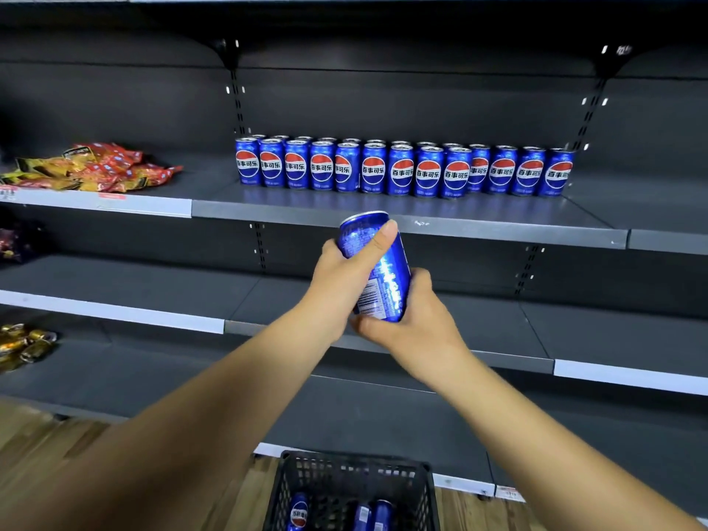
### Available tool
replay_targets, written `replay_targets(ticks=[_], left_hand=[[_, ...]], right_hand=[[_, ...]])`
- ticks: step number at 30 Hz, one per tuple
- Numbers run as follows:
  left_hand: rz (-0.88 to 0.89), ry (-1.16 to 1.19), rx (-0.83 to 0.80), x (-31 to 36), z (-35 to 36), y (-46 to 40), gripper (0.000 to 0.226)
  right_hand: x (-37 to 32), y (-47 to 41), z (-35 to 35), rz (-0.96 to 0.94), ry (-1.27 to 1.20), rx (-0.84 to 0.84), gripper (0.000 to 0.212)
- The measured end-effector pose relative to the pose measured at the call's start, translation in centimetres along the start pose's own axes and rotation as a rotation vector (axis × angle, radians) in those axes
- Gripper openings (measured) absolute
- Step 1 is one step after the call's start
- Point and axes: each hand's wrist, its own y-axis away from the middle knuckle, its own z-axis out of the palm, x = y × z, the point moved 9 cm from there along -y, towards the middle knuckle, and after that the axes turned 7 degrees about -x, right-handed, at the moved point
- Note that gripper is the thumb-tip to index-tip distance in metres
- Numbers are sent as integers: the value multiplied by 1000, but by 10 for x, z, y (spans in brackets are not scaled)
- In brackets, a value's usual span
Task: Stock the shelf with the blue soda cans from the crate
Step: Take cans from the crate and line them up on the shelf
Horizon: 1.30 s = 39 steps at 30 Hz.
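Now both hands grasp can [377,266] in mid-air: left hand [344,277] wraps top, right hand [412,320] cups base. Long axis tilts toward 11 o'clock. Row of cans [402,168] on shelf [402,220] lies at 12 o'clock; crate [352,488] at 6.

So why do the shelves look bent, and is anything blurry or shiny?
Head view: the wide lens bows the dark grey metal shelf; the forearms near the bottom edge smear; white glare streaks the blue soda can held by both hands; the row of blue cans throws faint blue reflections on the shelf.
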Motion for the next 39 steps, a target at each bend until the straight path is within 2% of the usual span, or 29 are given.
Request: replay_targets(ticks=[2, 4, 7, 10, 13, 17, 20, 23, 25, 28, 30, 32, 34, 37, 39], left_hand=[[52, -5, 69, 6, -4, 1, 53], [102, -7, 101, 13, -9, 3, 47], [117, 77, 76, 18, -15, 5, 50], [103, 151, 31, 18, -15, 8, 55], [67, 146, -23, 16, -11, 10, 64], [-11, 103, -42, 17, -8, 12, 70], [55, 10, 3, 25, -7, 14, 56], [94, 38, 28, 30, -8, 15, 50], [115, 69, 28, 34, -11, 16, 48], [126, 147, -11, 38, -15, 14, 46], [105, 183, -56, 36, -14, 14, 52], [83, 190, -122, 33, -11, 13, 54], [89, 205, -173, 34, -9, 12, 51], [127, 191, -155, 39, -9, 13, 70], [171, 161, -87, 42, -11, 14, 61]], right_hand=[[-4, 2, 1, -45, 24, 11, 57], [-9, 5, 1, -87, -19, -18, 61], [-8, 11, -2, -95, -231, -100, 56], [-3, 16, 10, -32, -523, -245, 69], [-6, 20, 22, -7, -734, -320, 60], [-1, 17, 20, -2, -682, -184, 51], [-2, 17, 17, 0, -506, -92, 58], [-10, 19, 14, -33, -426, -36, 53], [-14, 18, 14, -46, -431, -62, 54], [-18, 14, 18, -28, -602, -208, 63], [-23, 15, 26, -14, -751, -328, 55], [-25, 16, 32, -15, -851, -357, 51], [-22, 14, 31, -21, -856, -276, 53], [-19, 14, 22, -31, -675, -122, 57], [-21, 14, 16, -51, -555, -74, 56]])
